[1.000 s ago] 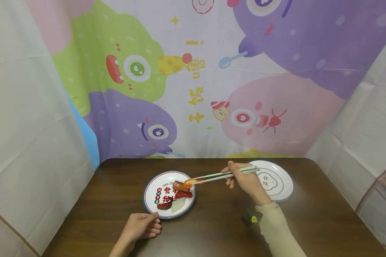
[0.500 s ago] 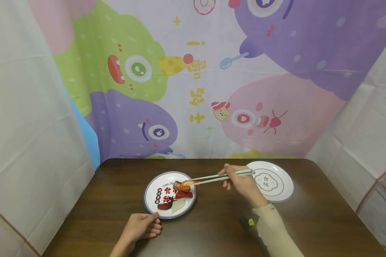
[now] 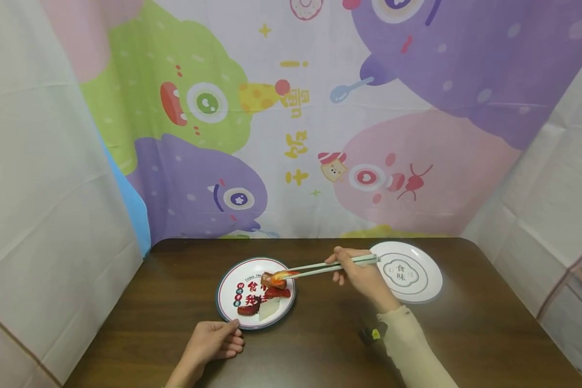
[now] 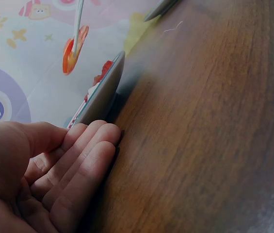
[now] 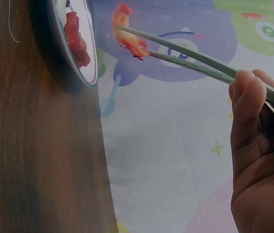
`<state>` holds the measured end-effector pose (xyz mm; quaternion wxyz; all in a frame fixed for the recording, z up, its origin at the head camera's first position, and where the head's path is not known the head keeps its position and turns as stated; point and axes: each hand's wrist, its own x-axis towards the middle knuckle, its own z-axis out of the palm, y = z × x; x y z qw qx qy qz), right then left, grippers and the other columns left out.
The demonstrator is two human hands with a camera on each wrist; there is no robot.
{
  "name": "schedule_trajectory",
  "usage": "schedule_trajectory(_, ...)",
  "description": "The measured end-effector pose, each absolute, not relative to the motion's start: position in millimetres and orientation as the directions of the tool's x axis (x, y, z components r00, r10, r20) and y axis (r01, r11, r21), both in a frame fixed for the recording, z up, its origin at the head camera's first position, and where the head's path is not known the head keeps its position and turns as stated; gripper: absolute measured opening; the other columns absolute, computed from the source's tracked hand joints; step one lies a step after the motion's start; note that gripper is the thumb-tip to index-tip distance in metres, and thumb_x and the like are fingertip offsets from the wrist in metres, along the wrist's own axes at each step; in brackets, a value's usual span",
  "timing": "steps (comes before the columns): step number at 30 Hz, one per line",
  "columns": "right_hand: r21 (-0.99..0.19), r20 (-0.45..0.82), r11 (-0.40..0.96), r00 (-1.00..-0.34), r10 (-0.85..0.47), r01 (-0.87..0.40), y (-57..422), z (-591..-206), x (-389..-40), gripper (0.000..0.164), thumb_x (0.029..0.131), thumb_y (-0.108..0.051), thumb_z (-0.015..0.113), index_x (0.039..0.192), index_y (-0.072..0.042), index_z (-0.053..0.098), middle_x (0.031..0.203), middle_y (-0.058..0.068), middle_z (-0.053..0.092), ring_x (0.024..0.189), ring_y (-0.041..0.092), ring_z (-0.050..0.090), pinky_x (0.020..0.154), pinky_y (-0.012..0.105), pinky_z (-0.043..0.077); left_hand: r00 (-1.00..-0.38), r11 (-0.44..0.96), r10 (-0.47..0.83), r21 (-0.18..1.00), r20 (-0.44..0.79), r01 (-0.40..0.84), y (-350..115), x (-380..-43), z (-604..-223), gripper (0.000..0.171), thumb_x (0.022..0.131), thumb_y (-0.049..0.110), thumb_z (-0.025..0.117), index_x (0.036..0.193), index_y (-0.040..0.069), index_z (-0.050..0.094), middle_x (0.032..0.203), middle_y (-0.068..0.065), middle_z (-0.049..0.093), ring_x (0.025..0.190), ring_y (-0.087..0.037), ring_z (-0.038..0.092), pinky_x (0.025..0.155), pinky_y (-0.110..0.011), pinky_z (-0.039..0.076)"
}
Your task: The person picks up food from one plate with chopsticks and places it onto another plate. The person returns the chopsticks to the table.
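My left hand (image 3: 213, 342) pinches the near rim of a round white plate (image 3: 229, 280) with a dark edge, thumb on top. My right hand (image 3: 361, 272) holds a pair of pale green chopsticks (image 3: 315, 269). Their tips grip an orange-red shrimp (image 5: 124, 31), raised above the plate's right part in both wrist views. On that plate lie a brown block-shaped piece (image 3: 267, 279), a red piece (image 3: 278, 292), a dark red curled piece (image 3: 247, 311) and a pale white piece (image 3: 269, 309). The shrimp partly covers the brown piece in the head view.
A second white plate (image 3: 429, 275), printed with a grey emblem, stands at the back right behind my right hand. Both plates are on a dark brown wooden table (image 3: 315, 345). A cartoon-printed curtain (image 3: 300, 210) hangs along its back edge, with pale cloth at both sides.
My right hand has shifted slightly left, carrying the chopsticks and shrimp a little farther over the plate. My left hand stays on the rim.
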<state>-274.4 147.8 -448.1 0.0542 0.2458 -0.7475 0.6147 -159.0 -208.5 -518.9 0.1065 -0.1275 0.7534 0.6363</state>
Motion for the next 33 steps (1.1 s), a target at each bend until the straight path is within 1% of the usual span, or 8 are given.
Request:
schedule_trajectory(4, -0.887, 0.389, 0.130, -0.868, -0.309, -0.443, 146, -448, -275, 0.040, 0.110, -0.024, 0.050, 0.094, 0.003, 0.076, 0.063, 0.014, 0.069, 0.050, 0.017, 0.063, 0.047, 0.037, 0.058, -0.944, 0.157, -0.063, 0.931, -0.323, -0.329, -209, -159, -520, 0.039, 0.100, 0.031, 0.067, 0.092, -0.007, 0.073, 0.074, -0.009, 0.076, 0.064, -0.015, 0.074, 0.060, -0.028, 0.063)
schedule_trajectory(9, -0.886, 0.394, 0.116, -0.861, -0.321, -0.449, 144, -448, -275, 0.039, 0.110, -0.022, 0.050, 0.094, 0.003, 0.076, 0.063, 0.016, 0.069, 0.051, 0.016, 0.064, 0.047, 0.035, 0.057, -0.944, 0.156, -0.066, 0.931, -0.322, -0.329, -209, -159, -520, 0.040, 0.100, 0.031, 0.067, 0.092, -0.007, 0.073, 0.074, -0.009, 0.076, 0.064, -0.015, 0.074, 0.059, -0.028, 0.063)
schedule_trajectory(15, -0.883, 0.394, 0.118, -0.855, -0.336, -0.454, 142, -449, -276, 0.037, 0.110, -0.018, 0.050, 0.095, 0.003, 0.076, 0.064, 0.017, 0.070, 0.051, 0.017, 0.065, 0.049, 0.041, 0.059, -0.945, 0.157, -0.058, 0.932, -0.322, -0.327, -209, -159, -520, 0.039, 0.100, 0.032, 0.067, 0.092, -0.006, 0.073, 0.075, -0.009, 0.076, 0.065, -0.015, 0.074, 0.060, -0.028, 0.063)
schedule_trajectory(19, -0.886, 0.381, 0.127, -0.857, -0.346, -0.445, 139, -450, -276, 0.037, 0.110, -0.019, 0.050, 0.094, 0.002, 0.076, 0.064, 0.015, 0.070, 0.051, 0.016, 0.066, 0.051, 0.044, 0.059, -0.944, 0.156, -0.058, 0.931, -0.325, -0.330, -209, -160, -519, 0.039, 0.100, 0.032, 0.067, 0.091, -0.006, 0.074, 0.075, -0.009, 0.076, 0.065, -0.015, 0.074, 0.060, -0.028, 0.063)
schedule_trajectory(21, -0.885, 0.382, 0.130, -0.856, -0.349, -0.448, 138, -449, -276, 0.038, 0.110, -0.020, 0.050, 0.094, 0.002, 0.077, 0.065, 0.015, 0.070, 0.052, 0.019, 0.066, 0.051, 0.045, 0.060, -0.944, 0.157, -0.062, 0.931, -0.324, -0.329, -209, -160, -520, 0.039, 0.100, 0.032, 0.067, 0.091, -0.006, 0.073, 0.075, -0.009, 0.076, 0.065, -0.016, 0.074, 0.060, -0.028, 0.063)
schedule_trajectory(25, -0.883, 0.378, 0.142, -0.857, -0.349, -0.447, 135, -450, -277, 0.039, 0.110, -0.023, 0.051, 0.093, 0.000, 0.077, 0.065, 0.014, 0.071, 0.054, 0.025, 0.067, 0.053, 0.041, 0.060, -0.945, 0.158, -0.067, 0.931, -0.321, -0.328, -209, -160, -521, 0.039, 0.101, 0.031, 0.066, 0.092, -0.007, 0.073, 0.075, -0.010, 0.076, 0.065, -0.016, 0.074, 0.059, -0.029, 0.063)
schedule_trajectory(27, -0.883, 0.377, 0.143, -0.857, -0.351, -0.447, 133, -450, -278, 0.039, 0.110, -0.023, 0.051, 0.093, 0.001, 0.077, 0.066, 0.015, 0.072, 0.054, 0.025, 0.068, 0.053, 0.036, 0.060, -0.944, 0.160, -0.069, 0.931, -0.322, -0.329, -209, -160, -521, 0.039, 0.101, 0.030, 0.066, 0.092, -0.007, 0.073, 0.075, -0.010, 0.076, 0.064, -0.016, 0.074, 0.059, -0.029, 0.063)
schedule_trajectory(33, -0.883, 0.377, 0.141, -0.855, -0.357, -0.448, 126, -452, -277, 0.037, 0.109, -0.019, 0.052, 0.093, 0.004, 0.076, 0.067, 0.019, 0.072, 0.055, 0.023, 0.069, 0.055, 0.037, 0.061, -0.944, 0.156, -0.063, 0.931, -0.324, -0.330, -210, -160, -523, 0.039, 0.101, 0.029, 0.065, 0.092, -0.008, 0.073, 0.075, -0.010, 0.076, 0.064, -0.015, 0.074, 0.059, -0.029, 0.063)
